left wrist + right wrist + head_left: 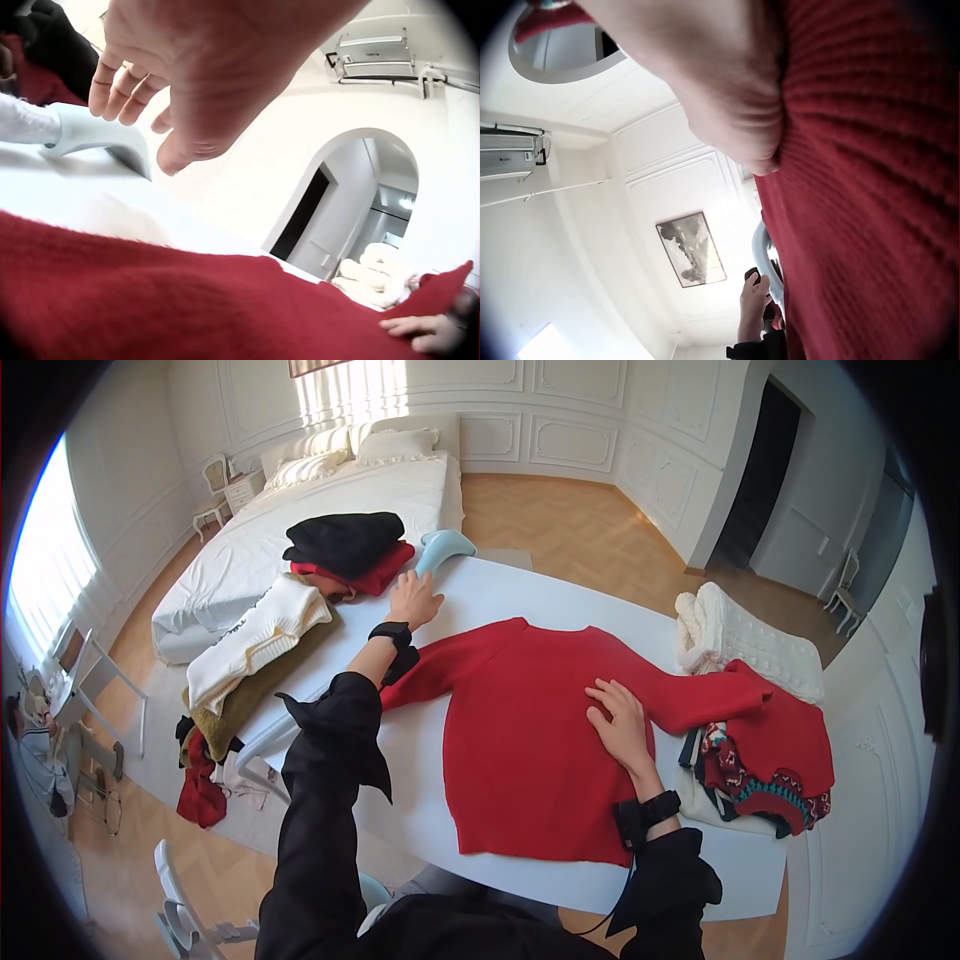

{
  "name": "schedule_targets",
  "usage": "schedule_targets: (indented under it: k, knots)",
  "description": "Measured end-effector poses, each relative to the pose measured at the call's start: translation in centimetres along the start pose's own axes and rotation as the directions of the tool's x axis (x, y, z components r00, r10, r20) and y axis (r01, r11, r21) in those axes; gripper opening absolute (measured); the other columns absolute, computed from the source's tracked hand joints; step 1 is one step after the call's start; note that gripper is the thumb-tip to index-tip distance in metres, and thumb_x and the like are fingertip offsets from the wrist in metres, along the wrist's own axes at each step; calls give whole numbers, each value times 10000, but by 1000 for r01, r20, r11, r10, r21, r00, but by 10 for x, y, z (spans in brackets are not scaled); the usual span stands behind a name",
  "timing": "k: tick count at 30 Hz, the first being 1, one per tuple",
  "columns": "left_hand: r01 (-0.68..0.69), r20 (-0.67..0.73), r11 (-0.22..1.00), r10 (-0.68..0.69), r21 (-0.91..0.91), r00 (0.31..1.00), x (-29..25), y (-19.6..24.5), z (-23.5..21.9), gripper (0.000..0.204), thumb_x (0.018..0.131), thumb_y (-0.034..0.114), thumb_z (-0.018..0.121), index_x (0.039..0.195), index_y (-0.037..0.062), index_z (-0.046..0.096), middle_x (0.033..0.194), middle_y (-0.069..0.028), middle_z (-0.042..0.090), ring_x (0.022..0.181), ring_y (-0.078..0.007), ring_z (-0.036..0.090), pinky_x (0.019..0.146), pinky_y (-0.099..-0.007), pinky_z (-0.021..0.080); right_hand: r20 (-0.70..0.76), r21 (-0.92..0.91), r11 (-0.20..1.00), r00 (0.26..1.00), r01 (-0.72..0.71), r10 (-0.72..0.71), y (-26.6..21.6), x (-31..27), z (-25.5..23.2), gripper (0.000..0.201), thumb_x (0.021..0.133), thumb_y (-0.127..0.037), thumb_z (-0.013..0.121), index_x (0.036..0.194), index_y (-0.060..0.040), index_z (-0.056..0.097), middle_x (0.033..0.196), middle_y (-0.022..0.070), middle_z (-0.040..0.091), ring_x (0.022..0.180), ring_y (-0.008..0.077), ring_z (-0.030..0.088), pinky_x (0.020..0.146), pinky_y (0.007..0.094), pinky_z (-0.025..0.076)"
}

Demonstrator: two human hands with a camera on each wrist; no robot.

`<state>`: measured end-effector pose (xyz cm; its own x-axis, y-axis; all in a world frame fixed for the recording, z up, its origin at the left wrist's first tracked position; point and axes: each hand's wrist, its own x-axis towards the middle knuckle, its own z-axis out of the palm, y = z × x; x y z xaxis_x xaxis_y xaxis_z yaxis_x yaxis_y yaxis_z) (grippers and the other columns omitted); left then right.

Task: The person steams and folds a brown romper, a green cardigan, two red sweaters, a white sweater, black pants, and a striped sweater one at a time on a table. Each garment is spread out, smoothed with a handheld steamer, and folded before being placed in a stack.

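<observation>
A red knit sweater (540,740) lies spread out on the white table (400,815), its sleeves reaching out to both sides. My right hand (620,725) rests on the sweater's right side with fingers extended. In the right wrist view, the heel of that hand (742,120) is against the ribbed knit. Beyond the left sleeve, my left hand (415,602) is near a light blue curved piece (445,550) at the table's far edge. The left wrist view shows its fingers (124,94) loosely bent, with nothing between them.
Dark and red clothes (345,550) are piled at the back left, beside a cream sweater (260,640) over an olive garment. On the right are a folded white cable-knit (750,645) and a stack of red and patterned knits (785,760). A bed (230,570) stands beyond.
</observation>
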<state>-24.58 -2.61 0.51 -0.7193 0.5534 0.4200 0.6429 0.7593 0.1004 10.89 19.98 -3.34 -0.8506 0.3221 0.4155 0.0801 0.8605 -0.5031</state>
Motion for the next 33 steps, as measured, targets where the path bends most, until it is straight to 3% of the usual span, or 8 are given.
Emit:
schedule_targets:
  k: [3, 8, 10, 17, 21, 23, 27, 33]
  knots:
    - [189, -93, 981, -191, -36, 977, 18, -5, 9, 596, 797, 374, 674, 1236, 48, 438, 1119, -204, 526, 1071, -375, 539, 811, -489, 472, -17, 3, 1000, 1000, 0, 0, 0, 0, 1, 324, 840, -221, 609, 1145, -123, 652, 1310, 83, 551, 1295, 275, 407, 1079, 420, 269]
    - [254, -70, 967, -255, -23, 964, 49, -22, 35, 561, 795, 355, 665, 1210, 48, 446, 1096, -197, 582, 1016, -373, 598, 803, -501, 483, -13, 20, 1000, 1000, -16, 16, -2, 1, -1, 315, 840, -212, 604, 1136, -117, 656, 1301, 82, 559, 1290, 275, 412, 1080, 421, 268]
    - [336, 95, 928, -324, -164, 941, 60, -34, 45, 615, 808, 381, 627, 1276, 41, 419, 1088, -244, 607, 1012, -392, 608, 824, -497, 490, -24, 22, 999, 999, -26, 26, -4, 2, -3, 315, 838, -212, 604, 1134, -118, 657, 1300, 82, 560, 1293, 272, 410, 1082, 419, 265]
    - [287, 56, 937, -281, -198, 958, 59, -39, 43, 476, 793, 325, 615, 1134, 16, 491, 1023, -249, 642, 976, -410, 616, 824, -489, 491, 1, 18, 999, 999, -41, 41, -5, 2, -4, 321, 840, -228, 598, 1140, -130, 653, 1307, 79, 554, 1300, 264, 405, 1085, 421, 260]
    - [269, 21, 941, -271, -204, 962, 60, -33, 11, 417, 782, 286, 607, 1097, 26, 520, 1023, -238, 645, 980, -407, 616, 823, -487, 489, 3, 25, 999, 1000, -22, 22, -2, 2, -3, 322, 844, -234, 593, 1143, -131, 649, 1310, 78, 550, 1301, 265, 402, 1085, 424, 259]
    - [174, -109, 960, -202, -220, 973, 58, -30, -14, 394, 777, 269, 640, 1021, -13, 515, 937, -264, 649, 899, -429, 630, 770, -500, 504, 11, 21, 999, 999, -30, 30, -2, 0, -2, 322, 844, -234, 592, 1143, -130, 648, 1311, 78, 549, 1301, 265, 402, 1085, 422, 259]
    - [118, -90, 975, -137, -189, 986, 43, -12, -84, 414, 806, 339, 613, 1048, 15, 526, 954, -234, 656, 897, -406, 636, 768, -483, 501, -6, 30, 1000, 1000, -8, 8, 1, -1, 0, 320, 847, -236, 587, 1142, -128, 648, 1314, 80, 547, 1301, 268, 402, 1087, 416, 260]
    - [40, 175, 899, 41, -437, 984, -51, 37, -156, 520, 842, 356, 618, 1216, 26, 472, 754, -110, 627, 530, -170, 626, 496, -310, 517, -31, 55, 998, 1000, 5, -4, 7, -3, 4, 310, 847, -224, 581, 1132, -123, 650, 1298, 86, 562, 1301, 271, 409, 1087, 414, 272]
